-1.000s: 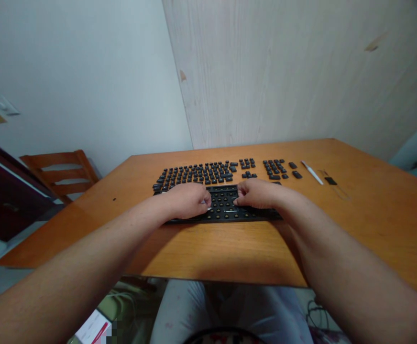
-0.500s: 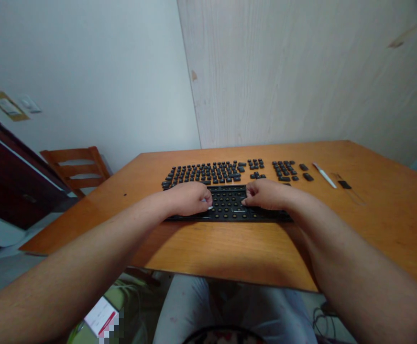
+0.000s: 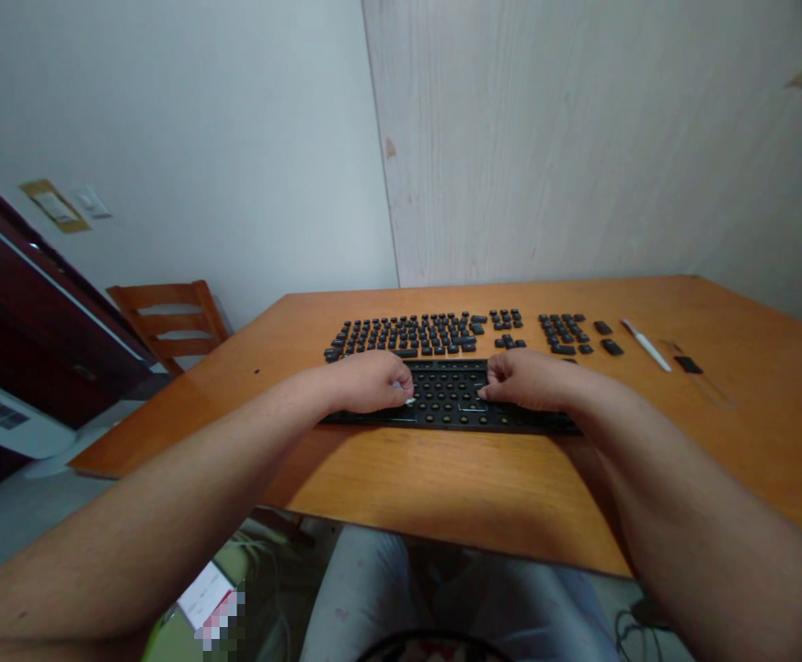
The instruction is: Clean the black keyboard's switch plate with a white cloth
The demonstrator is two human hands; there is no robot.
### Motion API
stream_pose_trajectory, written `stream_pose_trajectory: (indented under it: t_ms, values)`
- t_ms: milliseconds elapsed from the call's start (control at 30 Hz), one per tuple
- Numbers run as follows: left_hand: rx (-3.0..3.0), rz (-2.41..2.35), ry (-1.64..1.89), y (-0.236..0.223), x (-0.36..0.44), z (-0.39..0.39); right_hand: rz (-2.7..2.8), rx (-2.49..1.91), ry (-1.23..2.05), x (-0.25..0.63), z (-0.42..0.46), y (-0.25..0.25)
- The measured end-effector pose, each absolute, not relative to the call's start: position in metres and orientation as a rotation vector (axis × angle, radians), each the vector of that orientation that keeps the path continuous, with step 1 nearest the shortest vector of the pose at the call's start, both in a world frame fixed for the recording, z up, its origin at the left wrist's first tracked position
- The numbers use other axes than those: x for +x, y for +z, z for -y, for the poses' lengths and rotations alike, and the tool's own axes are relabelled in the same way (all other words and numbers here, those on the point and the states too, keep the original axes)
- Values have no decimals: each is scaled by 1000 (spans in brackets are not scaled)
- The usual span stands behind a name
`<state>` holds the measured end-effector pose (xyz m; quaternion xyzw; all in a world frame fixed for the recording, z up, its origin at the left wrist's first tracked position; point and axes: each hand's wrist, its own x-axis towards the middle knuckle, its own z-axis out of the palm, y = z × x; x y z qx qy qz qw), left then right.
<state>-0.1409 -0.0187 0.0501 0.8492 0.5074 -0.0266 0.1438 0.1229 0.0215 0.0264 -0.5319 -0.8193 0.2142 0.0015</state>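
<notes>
A black keyboard base (image 3: 451,420) with its keycaps off lies near the table's front edge, rows of bare key posts showing between my hands. My left hand (image 3: 372,382) is closed over its left part, with a small white thing (image 3: 410,401) at the fingertips that I cannot identify. Over the right part, my right hand (image 3: 529,379) is closed, thumb and fingers pinched at the base; whatever they hold is hidden. Behind the base, loose black keycaps (image 3: 409,333) are laid out in keyboard order. Both hands cover much of the base.
On the table's (image 3: 373,460) right lie a white pen-like tool (image 3: 647,348) and a small black item with thin wires (image 3: 688,364). A wooden chair (image 3: 166,322) stands at the left. Walls rise behind the table.
The view has turned slightly left, so everything appears shifted right. Both hands stay at nearly the same places on the keyboard base.
</notes>
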Motion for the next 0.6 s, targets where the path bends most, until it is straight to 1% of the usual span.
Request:
stream_pose_trajectory:
  t_ms: [433, 600]
  values:
    - [2452, -1468, -41, 51, -149, 25, 2578, -1642, 690, 125, -25, 21]
    - [2466, -1504, -92, 53, -151, 26, 2559, -1653, 701, 125, -24, 21]
